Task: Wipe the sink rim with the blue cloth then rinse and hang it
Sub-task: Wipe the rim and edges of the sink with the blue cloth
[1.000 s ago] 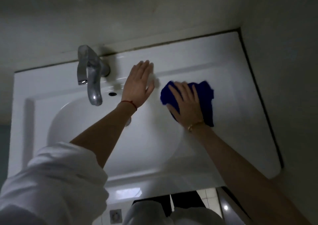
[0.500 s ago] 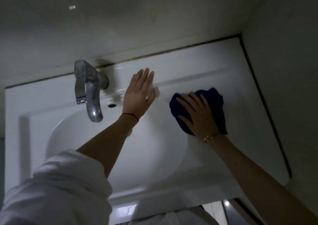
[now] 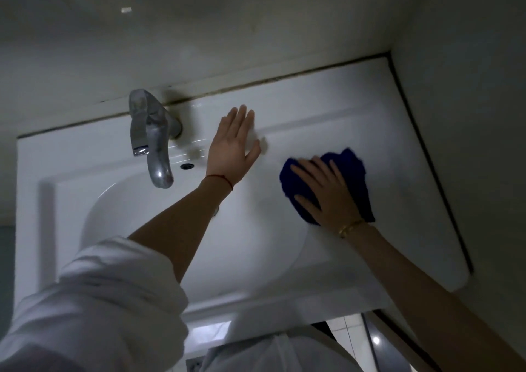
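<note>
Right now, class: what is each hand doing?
Left hand: open, flat on the sink rim, holding nothing.
Right hand: open, pressing the blue cloth flat.

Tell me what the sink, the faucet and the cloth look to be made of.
The sink looks like glazed white ceramic: glossy, smooth, with soft reflections. The faucet looks like chromed or polished metal: silvery with bright highlights, somewhat smudged. The blue cloth under the right hand seems soft and matte, possibly microfibre; the weave is too blurred to confirm.
</note>
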